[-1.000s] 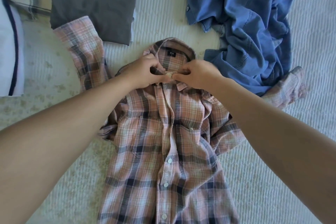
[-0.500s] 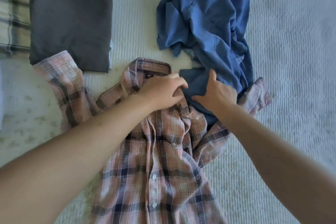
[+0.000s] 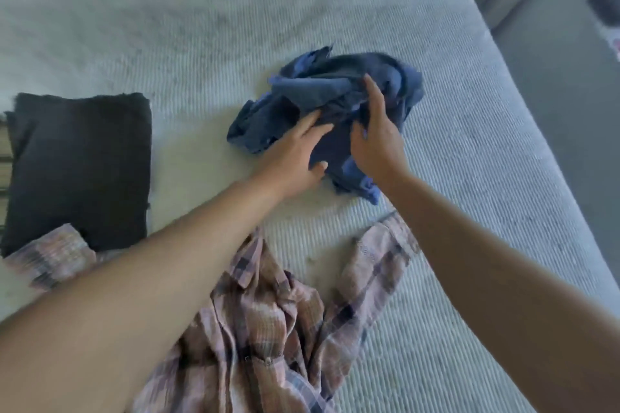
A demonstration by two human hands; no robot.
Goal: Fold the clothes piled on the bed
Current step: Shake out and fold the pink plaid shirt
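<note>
Both arms stretched far forward — left hand (image 3: 291, 157) flat, fingers straight against the crumpled blue shirt (image 3: 322, 104) mid-bed (image 3: 469, 131); right hand (image 3: 377, 141) open on its top. Half a second back, both at the plaid shirt (image 3: 268, 322) collar — now apart from it.

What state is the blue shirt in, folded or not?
Not folded. The blue shirt lies bunched in a crumpled heap on the bed, with both hands on it.

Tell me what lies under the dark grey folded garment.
The white bedspread shows around the dark grey folded garment; the plaid shirt's sleeve touches its near edge. Anything directly beneath it is covered.
</note>
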